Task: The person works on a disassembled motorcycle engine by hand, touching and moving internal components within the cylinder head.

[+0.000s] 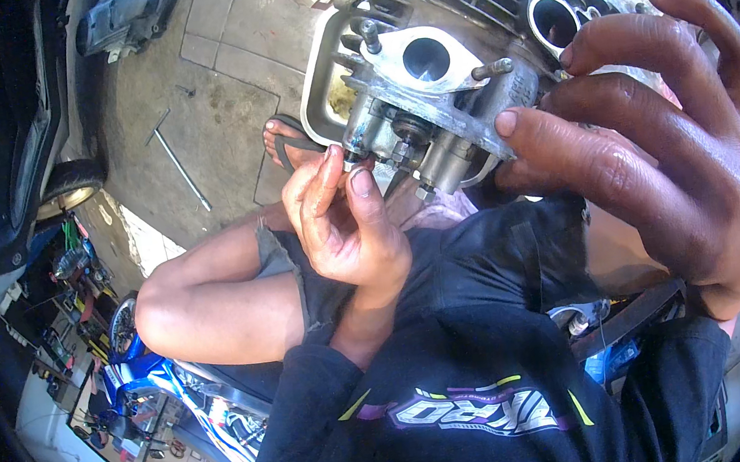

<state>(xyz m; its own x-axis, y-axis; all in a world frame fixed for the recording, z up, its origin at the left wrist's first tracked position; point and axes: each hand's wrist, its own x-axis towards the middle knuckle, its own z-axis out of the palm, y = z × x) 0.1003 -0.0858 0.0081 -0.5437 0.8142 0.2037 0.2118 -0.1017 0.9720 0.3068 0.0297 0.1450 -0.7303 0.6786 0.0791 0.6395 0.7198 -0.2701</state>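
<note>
An engine [468, 46] with a finned cylinder and a silver cylinder head [450, 94] stands in front of me. Its pale flange shows a round port and upright studs; a second oval port opens to the right. My left hand [346, 220] is closed in a pinch against the head's lower left side, by a dark fitting. What sits between thumb and fingers is too small to make out. From the right, my right hand [659, 125] reaches over the head with bent fingers, a fingertip pressed to the flange's edge; its thumb is partly hidden below.
A T-handle wrench [177, 164] lies on the concrete floor at left. Beyond it is a grey metal cover [129, 16]. A pale tray [317, 82] sits beside the engine, near a sandalled foot [289, 140]. A blue motorcycle [154, 379] stands lower left.
</note>
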